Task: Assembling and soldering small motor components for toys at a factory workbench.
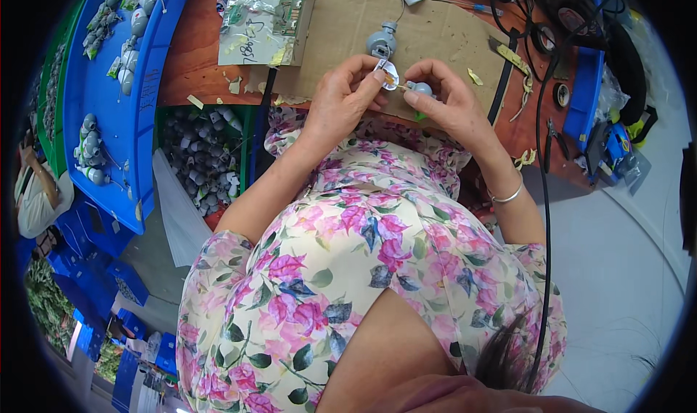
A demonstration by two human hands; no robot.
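Observation:
My left hand (345, 100) is closed in a pinch on a small white round part (391, 76) with an orange-yellow patch. Close beside it, my right hand (451, 106) curls its thumb and fingers around a small grey-blue rounded part (421, 89). A bit of bright green shows under those fingers, and a thin strand spans the gap toward the white part. Just beyond the left fingertips, a grey-blue bulb-shaped housing (381, 42) lies on the cardboard sheet (341, 21), its opening facing me. Fingers partly cover both held parts.
A marked box (261, 21) stands at the back left. Blue trays (109, 115) of grey parts line the left, with a green crate (203, 151) of parts below the table edge. A black cable (543, 195) hangs at right, near tape rolls (560, 93) and pliers (555, 138).

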